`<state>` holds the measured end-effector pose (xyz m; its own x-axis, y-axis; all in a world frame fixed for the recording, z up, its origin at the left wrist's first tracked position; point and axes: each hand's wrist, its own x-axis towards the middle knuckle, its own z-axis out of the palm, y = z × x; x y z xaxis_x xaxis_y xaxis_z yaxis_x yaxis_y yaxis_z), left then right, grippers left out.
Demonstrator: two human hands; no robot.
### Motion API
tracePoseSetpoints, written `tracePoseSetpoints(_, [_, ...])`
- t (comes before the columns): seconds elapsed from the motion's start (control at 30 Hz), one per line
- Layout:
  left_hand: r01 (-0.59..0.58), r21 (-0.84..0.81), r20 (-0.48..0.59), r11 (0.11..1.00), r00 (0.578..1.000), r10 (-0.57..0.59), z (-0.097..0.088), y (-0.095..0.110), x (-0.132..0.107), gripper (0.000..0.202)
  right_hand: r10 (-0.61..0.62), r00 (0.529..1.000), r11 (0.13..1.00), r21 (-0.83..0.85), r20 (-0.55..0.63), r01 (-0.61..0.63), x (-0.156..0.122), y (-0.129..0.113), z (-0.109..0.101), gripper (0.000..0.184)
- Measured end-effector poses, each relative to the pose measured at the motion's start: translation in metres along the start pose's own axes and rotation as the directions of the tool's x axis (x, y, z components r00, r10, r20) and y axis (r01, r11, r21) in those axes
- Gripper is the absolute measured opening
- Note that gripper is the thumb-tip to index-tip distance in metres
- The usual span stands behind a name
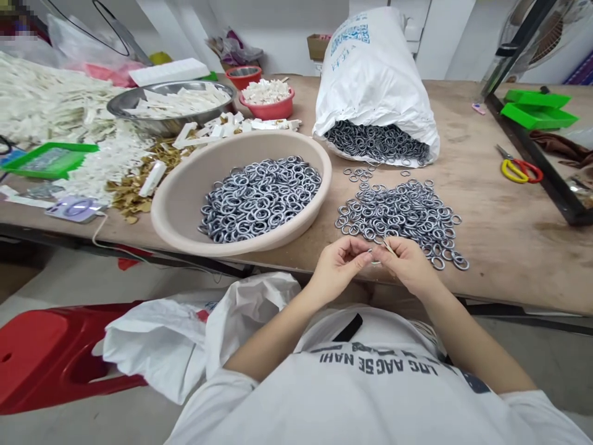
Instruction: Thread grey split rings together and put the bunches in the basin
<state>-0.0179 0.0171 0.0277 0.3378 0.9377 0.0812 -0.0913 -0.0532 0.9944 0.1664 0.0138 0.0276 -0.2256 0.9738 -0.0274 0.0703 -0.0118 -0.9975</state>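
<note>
My left hand [341,264] and my right hand [410,264] meet at the table's front edge, fingertips pinched close together. Between them is a metal ring [375,262], largely covered by the fingers. From my right hand's fingers sticks up a thin, pale tan strip [390,248]; its kind is unclear. Just beyond the hands lies a loose pile of grey metal rings [401,210]. To the left, a big beige basin [178,207] holds a heap of similar rings. Behind the pile, a white sack [377,80] lies with its mouth towards me, full of rings.
Yellow-and-red-handled scissors [521,171] lie at right, near a dark metal frame [546,161] and green trays [537,111]. White pieces fill a steel bowl [167,127] and a red bowl [269,110] at the back left. A red stool [41,352] stands below the table.
</note>
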Motion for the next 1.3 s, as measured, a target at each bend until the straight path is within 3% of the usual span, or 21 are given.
tracePoseSetpoints(0.13, [0.077,0.057,0.158,0.995,0.984,-0.085,0.004,-0.003,0.006,0.03,0.011,0.998,0.998,0.068,0.054,-0.015,0.003,-0.003,-0.002,0.05])
tracePoseSetpoints(0.23, [0.104,0.055,0.143,0.993,0.983,-0.111,0.011,-0.008,0.009,0.038,-0.033,0.999,0.99,0.137,0.042,0.027,0.001,-0.004,-0.002,0.047])
tracePoseSetpoints(0.4, [0.204,-0.174,0.14,0.963,0.974,-0.181,0.022,-0.015,0.011,0.042,-0.046,0.999,0.988,0.146,0.026,0.042,-0.006,-0.003,0.0,0.034])
tracePoseSetpoints(0.5, [0.252,-0.296,0.09,0.921,0.968,-0.236,0.025,-0.015,0.011,0.045,-0.089,0.996,0.996,0.009,-0.023,0.089,-0.004,-0.001,0.001,0.036])
tracePoseSetpoints(0.57, [0.27,-0.399,0.022,0.876,0.958,-0.285,0.026,-0.015,0.009,0.046,-0.184,0.98,0.972,-0.162,-0.074,0.17,-0.002,0.002,0.002,0.037])
tracePoseSetpoints(0.7, [0.255,-0.531,-0.045,0.808,0.944,-0.328,0.026,-0.015,0.003,0.045,-0.402,0.915,0.776,-0.542,-0.03,0.323,-0.006,0.008,0.007,0.032])
tracePoseSetpoints(0.8, [0.255,-0.569,-0.059,0.782,0.935,-0.348,0.029,-0.015,0.001,0.046,-0.44,0.898,0.66,-0.667,0.03,0.345,-0.014,0.008,0.012,0.035])
tracePoseSetpoints(0.97, [0.281,-0.581,0.009,0.764,0.941,-0.339,0.036,-0.015,-0.004,0.045,-0.408,0.912,0.653,-0.691,0.023,0.31,-0.018,0.009,0.008,0.043])
tracePoseSetpoints(1.07, [0.292,-0.535,0.121,0.793,0.955,-0.27,0.038,-0.016,-0.014,0.045,-0.295,0.947,0.72,-0.682,-0.128,0.132,-0.01,0.014,-0.007,0.046])
tracePoseSetpoints(1.13, [0.283,-0.502,0.177,0.817,0.958,-0.224,0.035,-0.018,-0.019,0.045,-0.223,0.942,0.703,-0.71,-0.251,-0.023,-0.002,0.016,-0.015,0.048])
tracePoseSetpoints(1.2, [0.25,-0.495,0.134,0.832,0.968,-0.212,0.029,-0.022,-0.021,0.043,-0.216,0.94,0.601,-0.795,-0.265,-0.086,0.007,0.015,-0.017,0.044])
tracePoseSetpoints(1.3, [0.214,-0.448,-0.001,0.868,0.971,-0.239,0.012,-0.027,-0.016,0.033,-0.188,0.971,0.36,-0.93,-0.149,-0.073,0.021,0.012,-0.007,0.033])
